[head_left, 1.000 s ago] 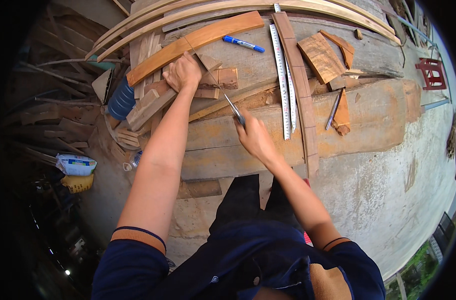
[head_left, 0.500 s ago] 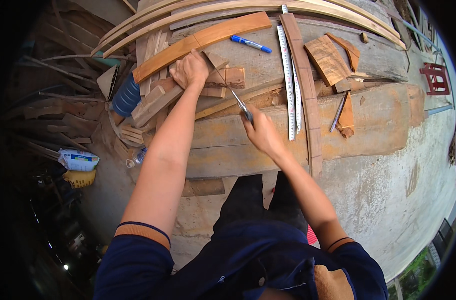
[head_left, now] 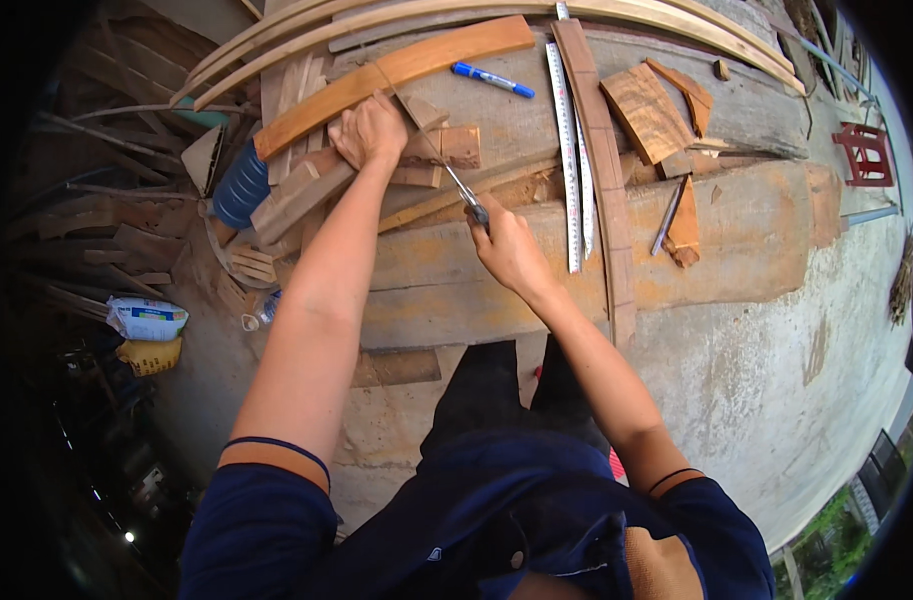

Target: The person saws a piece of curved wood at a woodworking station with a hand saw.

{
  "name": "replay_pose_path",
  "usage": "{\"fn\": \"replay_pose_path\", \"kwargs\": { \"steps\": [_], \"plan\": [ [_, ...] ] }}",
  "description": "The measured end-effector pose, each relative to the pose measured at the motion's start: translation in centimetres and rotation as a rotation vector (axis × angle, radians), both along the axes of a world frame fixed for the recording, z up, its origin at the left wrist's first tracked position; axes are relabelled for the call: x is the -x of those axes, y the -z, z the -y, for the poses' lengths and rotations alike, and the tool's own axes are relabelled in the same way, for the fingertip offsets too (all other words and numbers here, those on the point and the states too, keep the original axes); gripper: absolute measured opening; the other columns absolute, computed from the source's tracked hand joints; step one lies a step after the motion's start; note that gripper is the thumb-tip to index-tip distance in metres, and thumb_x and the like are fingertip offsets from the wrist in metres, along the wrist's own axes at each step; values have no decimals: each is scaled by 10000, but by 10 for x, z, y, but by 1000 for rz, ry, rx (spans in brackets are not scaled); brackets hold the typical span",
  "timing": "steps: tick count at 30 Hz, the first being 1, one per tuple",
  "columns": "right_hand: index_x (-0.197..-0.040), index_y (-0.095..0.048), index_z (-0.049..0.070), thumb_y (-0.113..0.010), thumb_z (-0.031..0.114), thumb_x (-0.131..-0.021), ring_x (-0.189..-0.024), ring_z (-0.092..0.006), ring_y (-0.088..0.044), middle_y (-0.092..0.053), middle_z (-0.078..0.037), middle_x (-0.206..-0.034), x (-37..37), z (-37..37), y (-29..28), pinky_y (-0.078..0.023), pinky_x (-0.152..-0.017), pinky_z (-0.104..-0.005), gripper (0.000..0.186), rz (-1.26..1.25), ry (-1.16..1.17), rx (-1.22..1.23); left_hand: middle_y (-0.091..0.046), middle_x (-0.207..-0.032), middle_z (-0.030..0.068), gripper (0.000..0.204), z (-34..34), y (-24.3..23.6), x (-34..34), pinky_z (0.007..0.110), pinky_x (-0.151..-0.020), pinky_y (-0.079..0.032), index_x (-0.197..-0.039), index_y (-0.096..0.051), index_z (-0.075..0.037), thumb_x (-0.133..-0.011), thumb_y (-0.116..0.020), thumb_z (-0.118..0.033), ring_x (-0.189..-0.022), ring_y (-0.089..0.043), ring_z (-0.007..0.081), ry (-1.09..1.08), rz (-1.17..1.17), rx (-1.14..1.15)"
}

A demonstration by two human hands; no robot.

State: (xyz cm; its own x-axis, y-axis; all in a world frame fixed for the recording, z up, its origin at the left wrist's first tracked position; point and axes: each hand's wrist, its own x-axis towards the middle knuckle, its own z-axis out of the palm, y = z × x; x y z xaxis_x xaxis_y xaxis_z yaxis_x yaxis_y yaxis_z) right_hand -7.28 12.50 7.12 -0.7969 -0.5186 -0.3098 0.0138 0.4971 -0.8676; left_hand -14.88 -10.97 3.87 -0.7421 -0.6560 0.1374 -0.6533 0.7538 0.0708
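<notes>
Head view: the curved orange-brown board [head_left: 447,50] lies past both hands at the far left of the worktop [head_left: 447,275], long axis running from near-left to far-right. Left hand [head_left: 369,132] is nearer, fingers curled right at its near edge; can't tell if it's gripping or just bracing. Right hand [head_left: 510,250] sits farther back, wrapped round the saw [head_left: 460,187], whose blade slants forward-left across the board.

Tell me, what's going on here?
A person holds a saw in the right hand, its thin blade lying across a curved orange-brown board. The left hand is at the board's near edge, beside the blade. A blue marker and a white tape strip lie to the right, among other wood pieces.
</notes>
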Motion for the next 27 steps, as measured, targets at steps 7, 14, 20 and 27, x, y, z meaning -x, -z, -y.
{"fn": "replay_pose_path", "kwargs": {
  "steps": [7, 14, 20, 27],
  "plan": [
    [-1196, -560, 15, -566, 70, -891, -875, -508, -618, -631, -320, -837, -105, -109, -11, -480, -757, -570, 309, 133, -28, -91, -737, -959, 132, 591, 3, -8, -4, 435, -948, -364, -880, -759, -62, -1054, -296, -385, -1018, -631, 267, -55, 121, -57],
    [-1104, -572, -8, -543, 98, -912, -894, -524, -606, -627, -334, -866, 7, 8, 12, -477, -765, -577, 221, 10, 24, -1, -740, -890, 117, 595, -6, -1, 10, 421, -937, -350, -790, -754, -59, -1046, -318, -373, -982, -623, 257, -49, 66, -72],
    [-1158, -556, 41, -563, 87, -901, -837, -515, -611, -639, -307, -823, -96, -96, 2, -471, -742, -589, 261, 67, -2, -81, -738, -885, 111, 579, 9, 0, -5, 430, -938, -350, -801, -754, -62, -1043, -323, -363, -973, -621, 249, -50, 66, -39],
    [-1088, -561, 15, -545, 127, -936, -866, -527, -597, -630, -318, -823, -4, -8, 22, -463, -723, -587, 190, -42, 38, 39, -740, -898, 129, 589, -6, -1, 11, 426, -930, -349, -795, -755, -53, -1044, -329, -375, -1004, -617, 253, -29, 28, -76]
  ]
}}
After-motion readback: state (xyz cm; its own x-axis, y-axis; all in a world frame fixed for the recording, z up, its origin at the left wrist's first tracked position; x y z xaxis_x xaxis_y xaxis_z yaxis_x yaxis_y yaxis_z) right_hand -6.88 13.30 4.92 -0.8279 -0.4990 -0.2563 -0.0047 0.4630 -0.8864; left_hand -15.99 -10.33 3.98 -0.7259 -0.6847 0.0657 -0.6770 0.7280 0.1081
